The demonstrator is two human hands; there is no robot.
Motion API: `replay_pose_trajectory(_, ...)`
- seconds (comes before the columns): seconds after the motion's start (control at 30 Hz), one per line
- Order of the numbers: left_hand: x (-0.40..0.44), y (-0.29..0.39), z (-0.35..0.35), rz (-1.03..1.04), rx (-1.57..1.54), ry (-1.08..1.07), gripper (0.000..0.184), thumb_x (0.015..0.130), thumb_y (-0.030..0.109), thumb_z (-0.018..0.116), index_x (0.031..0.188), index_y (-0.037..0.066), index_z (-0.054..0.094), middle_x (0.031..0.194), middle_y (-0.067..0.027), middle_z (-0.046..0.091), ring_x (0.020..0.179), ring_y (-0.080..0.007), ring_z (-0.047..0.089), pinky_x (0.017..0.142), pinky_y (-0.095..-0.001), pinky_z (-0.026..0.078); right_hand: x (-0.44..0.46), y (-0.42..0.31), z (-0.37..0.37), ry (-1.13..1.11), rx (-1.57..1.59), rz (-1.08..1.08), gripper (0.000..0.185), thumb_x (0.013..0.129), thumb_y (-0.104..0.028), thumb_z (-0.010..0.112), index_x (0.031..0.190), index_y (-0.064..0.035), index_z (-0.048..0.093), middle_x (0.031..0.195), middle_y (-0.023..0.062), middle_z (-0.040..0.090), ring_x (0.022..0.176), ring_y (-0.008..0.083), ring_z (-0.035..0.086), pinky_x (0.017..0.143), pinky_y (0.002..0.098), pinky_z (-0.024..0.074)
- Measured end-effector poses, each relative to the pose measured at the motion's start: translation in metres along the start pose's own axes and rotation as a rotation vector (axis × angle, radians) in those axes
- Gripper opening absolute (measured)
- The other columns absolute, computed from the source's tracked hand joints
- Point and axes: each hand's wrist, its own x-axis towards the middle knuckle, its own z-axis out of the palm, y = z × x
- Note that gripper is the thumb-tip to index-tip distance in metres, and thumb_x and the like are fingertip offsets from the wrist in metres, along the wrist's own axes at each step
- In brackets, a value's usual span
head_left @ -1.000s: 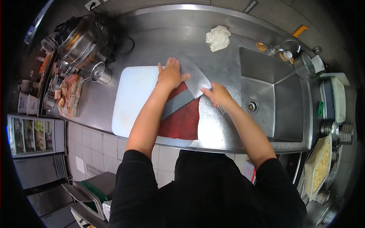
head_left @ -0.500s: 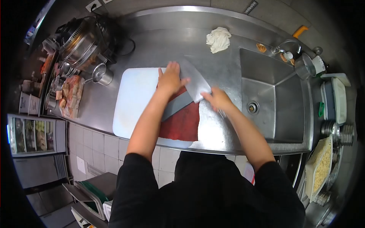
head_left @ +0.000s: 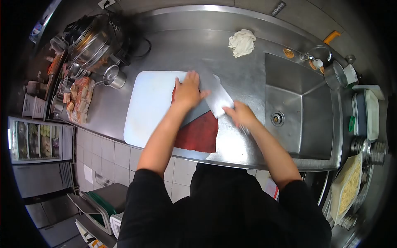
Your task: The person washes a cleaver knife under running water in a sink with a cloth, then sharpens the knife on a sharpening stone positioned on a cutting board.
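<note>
My right hand (head_left: 242,114) is closed around the end of a cleaver (head_left: 220,101), partly smeared by motion. Its broad, shiny blade lies slantwise over a flat grey bar (head_left: 196,115) that looks like a whetstone. My left hand (head_left: 188,93) lies palm down over the bar, fingers stretched out and thumb spread towards the blade. Whether its fingertips touch the blade I cannot tell. Beneath the bar, a dark red cloth (head_left: 199,135) covers the right part of a white cutting board (head_left: 147,103).
Right of the board is a steel sink (head_left: 285,138); a crumpled white cloth (head_left: 242,42) lies behind. At the left stand a steel pot (head_left: 114,77), a bag of food pieces (head_left: 80,99) and a round-bodied appliance (head_left: 89,51). A tray of pale shreds (head_left: 347,188) stands far right.
The cleaver and my right hand have shifted slightly right and towards me. My left hand stays over the grey bar. The whole view has moved a little.
</note>
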Motion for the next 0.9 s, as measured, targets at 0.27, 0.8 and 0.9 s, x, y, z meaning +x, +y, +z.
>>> replay_pose_trajectory(0.27,-0.014,0.009,0.004,-0.023,0.014,0.026,0.095,0.089,0.063,0.062,0.154,-0.001,0.035,0.163,-0.016,0.033,0.154,-0.0295,0.024,0.122,-0.0592,0.016,-0.009,0.009,0.001,0.001,-0.077,-0.056,0.056,0.093,-0.051,0.066,0.116,0.0001,0.064,0.072,0.0116,0.068,0.056,0.0211,0.065,0.059,0.0366,0.0534)
replay_pose_trajectory(0.8,0.031,-0.015,-0.007,-0.058,-0.079,-0.023,0.094,0.092,0.064,0.057,0.156,0.0,0.032,0.165,-0.0152,0.03,0.156,-0.0278,0.019,0.123,-0.0588,0.015,0.035,-0.015,-0.007,0.04,-0.065,-0.077,0.058,0.092,-0.057,0.065,0.103,0.0005,0.064,0.062,0.0099,0.062,0.051,0.0224,0.061,0.053,0.0392,0.0481)
replay_pose_trajectory(0.9,0.044,-0.018,-0.018,-0.065,-0.062,-0.033,0.095,0.092,0.064,0.058,0.157,0.001,0.031,0.165,-0.0145,0.029,0.156,-0.0275,0.019,0.122,-0.0599,0.017,0.04,-0.034,-0.009,0.064,-0.033,-0.02,0.059,0.092,-0.058,0.065,0.101,0.0005,0.062,0.061,0.0096,0.061,0.051,0.0219,0.061,0.052,0.0391,0.0475)
